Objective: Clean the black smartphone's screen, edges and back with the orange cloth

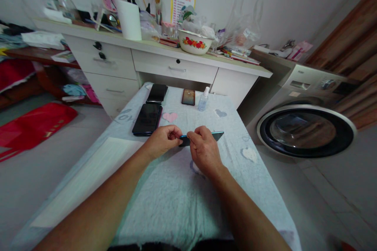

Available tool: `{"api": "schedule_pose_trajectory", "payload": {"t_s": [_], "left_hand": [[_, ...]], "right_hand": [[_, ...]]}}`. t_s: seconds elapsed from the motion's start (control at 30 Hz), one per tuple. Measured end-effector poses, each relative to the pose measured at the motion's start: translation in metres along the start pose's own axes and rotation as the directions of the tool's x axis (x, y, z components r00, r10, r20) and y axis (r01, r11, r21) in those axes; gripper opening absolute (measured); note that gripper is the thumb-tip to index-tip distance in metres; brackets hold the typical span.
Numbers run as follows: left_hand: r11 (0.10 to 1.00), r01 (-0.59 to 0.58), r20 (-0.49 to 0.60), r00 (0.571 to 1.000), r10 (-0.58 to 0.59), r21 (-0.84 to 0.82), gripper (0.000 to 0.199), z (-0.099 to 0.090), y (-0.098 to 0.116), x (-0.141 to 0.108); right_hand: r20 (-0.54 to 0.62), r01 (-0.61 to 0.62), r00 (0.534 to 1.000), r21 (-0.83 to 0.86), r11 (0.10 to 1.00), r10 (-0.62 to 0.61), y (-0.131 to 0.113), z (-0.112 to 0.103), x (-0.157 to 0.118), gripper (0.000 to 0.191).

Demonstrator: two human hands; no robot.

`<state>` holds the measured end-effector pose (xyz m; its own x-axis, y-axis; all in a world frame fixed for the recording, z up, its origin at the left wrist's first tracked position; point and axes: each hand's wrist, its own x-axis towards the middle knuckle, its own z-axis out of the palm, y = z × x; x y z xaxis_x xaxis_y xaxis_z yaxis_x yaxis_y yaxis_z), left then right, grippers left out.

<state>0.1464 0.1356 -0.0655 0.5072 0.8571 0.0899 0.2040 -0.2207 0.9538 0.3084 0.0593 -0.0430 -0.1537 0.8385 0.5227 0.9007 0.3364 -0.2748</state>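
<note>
A dark, thin phone-like device [218, 136] with a bluish edge is held tilted above the cloth-covered table [176, 204]. My left hand [165, 140] pinches its left end between thumb and fingers. Closed over its middle is my right hand [204, 149], with the device's right end sticking out beyond it. Left of my hands lies a black tablet or large phone [147, 119], and behind that another dark device [157, 93]. A smaller phone [188, 97] lies near the far edge, beside a clear spray bottle [203, 100] with a white cap.
A white strip [88, 176] lies along the table's left side. Behind stands a white desk [176, 62] bearing a paper roll [129, 19], a flowered bowl [194, 42] and plastic bags. A washing machine [306, 106] stands to the right; a red bag [38, 125] is on the floor at left.
</note>
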Motion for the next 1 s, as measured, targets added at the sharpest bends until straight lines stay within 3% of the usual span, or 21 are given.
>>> {"api": "schedule_pose_trajectory", "payload": {"t_s": [0.5, 0.8, 1.0], "left_hand": [[0.999, 0.012, 0.008, 1.0, -0.012, -0.038, 0.017, -0.002, -0.002, 0.0], [1.0, 0.028, -0.013, 1.0, -0.028, -0.002, 0.017, 0.0, 0.0, 0.0], [0.999, 0.024, -0.006, 1.0, -0.024, -0.03, 0.017, -0.001, -0.001, 0.0]], "right_hand": [[0.016, 0.061, 0.998, -0.014, 0.998, -0.061, -0.004, 0.001, 0.001, 0.025], [-0.011, 0.018, 1.0, 0.001, 1.0, -0.018, 0.007, -0.006, 0.001, 0.022], [-0.01, 0.029, 1.0, -0.007, 1.0, -0.029, 0.002, -0.001, 0.002, 0.022]]}}
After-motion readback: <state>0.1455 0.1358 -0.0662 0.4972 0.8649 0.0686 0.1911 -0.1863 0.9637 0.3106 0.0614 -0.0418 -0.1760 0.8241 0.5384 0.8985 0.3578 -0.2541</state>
